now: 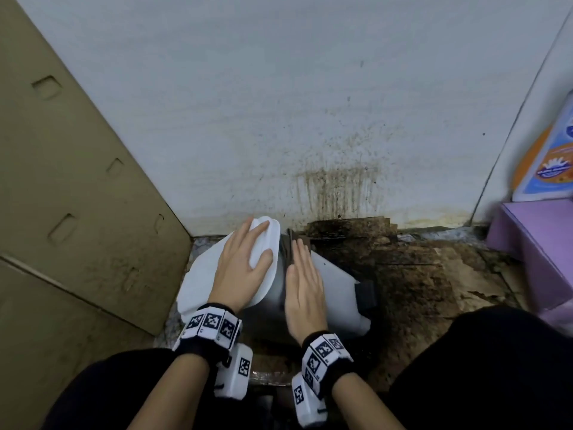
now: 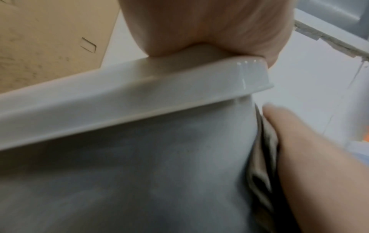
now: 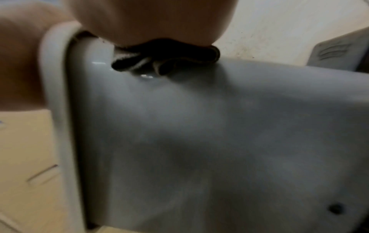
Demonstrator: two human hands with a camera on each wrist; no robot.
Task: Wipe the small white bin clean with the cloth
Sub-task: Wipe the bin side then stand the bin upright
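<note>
The small white bin [image 1: 338,293] lies on its side on the floor, its lid [image 1: 201,274] turned to the left. My left hand [image 1: 254,243] rests flat on the lid with straight, spread fingers and the thumb near the rim [image 2: 119,100]. My right hand [image 1: 302,268] lies flat on the bin's upturned side, pressing a dark brown cloth [image 1: 294,243] against it. The cloth [image 3: 165,56] is bunched under my palm on the grey-white bin wall [image 3: 219,126]. From the left wrist, the right hand [image 2: 299,149] and the cloth [image 2: 263,149] show at the bin's edge.
A large cardboard box [image 1: 77,197] stands at the left. The white wall [image 1: 310,103] behind is splashed with brown stains. Dirty brown cardboard [image 1: 418,274] covers the floor to the right. A purple box [image 1: 539,243] with a colourful package [image 1: 545,162] stands at far right.
</note>
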